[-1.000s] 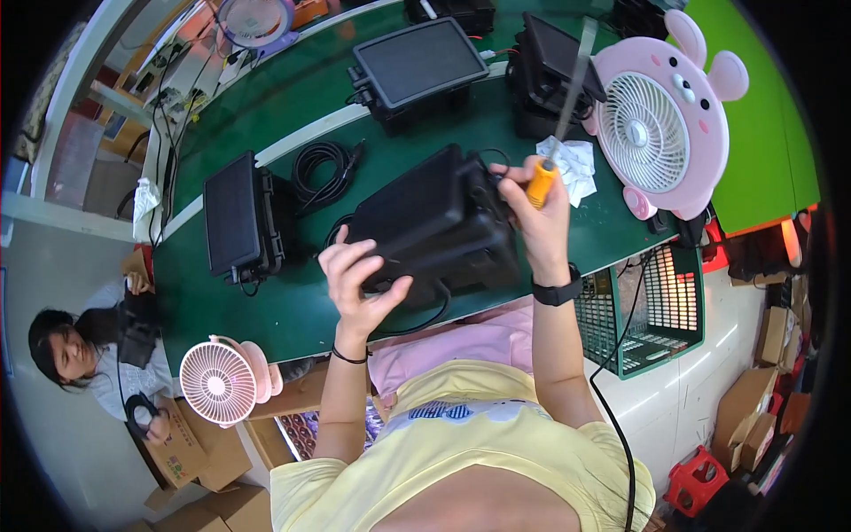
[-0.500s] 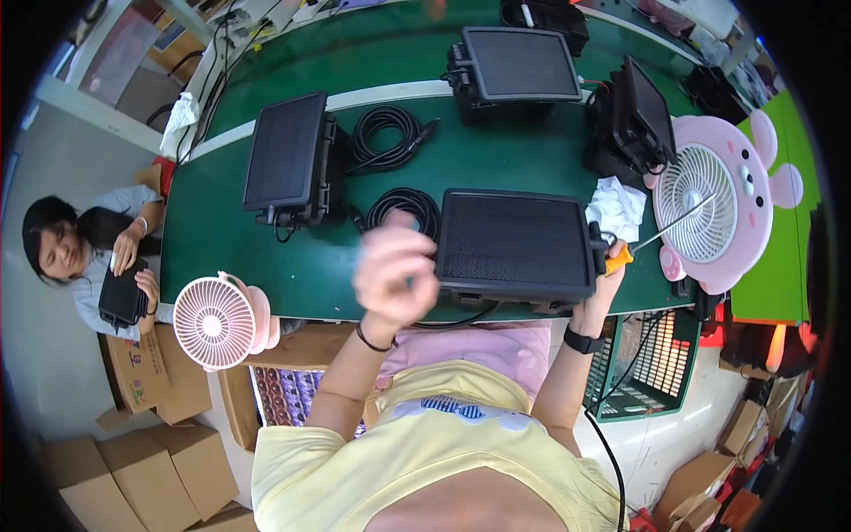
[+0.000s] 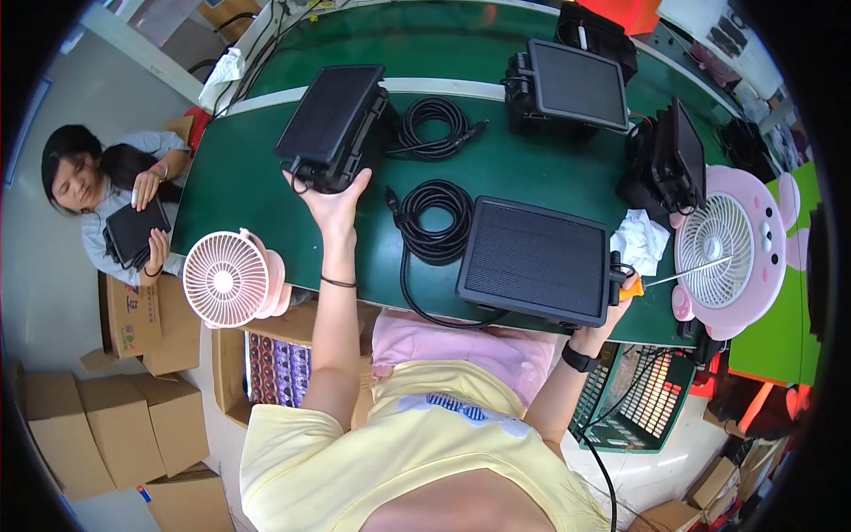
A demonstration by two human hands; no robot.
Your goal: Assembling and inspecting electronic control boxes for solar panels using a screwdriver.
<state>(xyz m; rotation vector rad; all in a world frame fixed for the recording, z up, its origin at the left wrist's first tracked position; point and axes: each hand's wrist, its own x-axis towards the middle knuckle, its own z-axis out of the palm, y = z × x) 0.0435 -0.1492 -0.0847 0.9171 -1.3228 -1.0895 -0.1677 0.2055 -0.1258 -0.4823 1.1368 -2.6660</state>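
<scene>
My left hand [image 3: 331, 202] reaches forward and grips the near end of a black box with a solar panel on top [image 3: 330, 111], its thumb up the right side and its fingers partly hidden. In my right hand [image 3: 615, 312] is a screwdriver [image 3: 633, 290] with an orange handle, its long shaft pointing right, over the pink fan. That hand is beside a second solar panel box [image 3: 534, 262] at the table's front edge; its fingers are mostly hidden. Coiled black cables [image 3: 436, 220] lie between the two boxes.
Further solar panel boxes [image 3: 578, 86] stand at the back and right of the green table [image 3: 253, 182]. A small pink fan [image 3: 225, 279] is front left, a bear-shaped fan [image 3: 752, 253] right, near crumpled white tissue [image 3: 638, 241]. A co-worker [image 3: 120, 195] holds a black panel at far left.
My left hand has moved from beside the near box forward and left onto the left box, which is now tilted. The right hand still holds the screwdriver. The whole view has shifted.
</scene>
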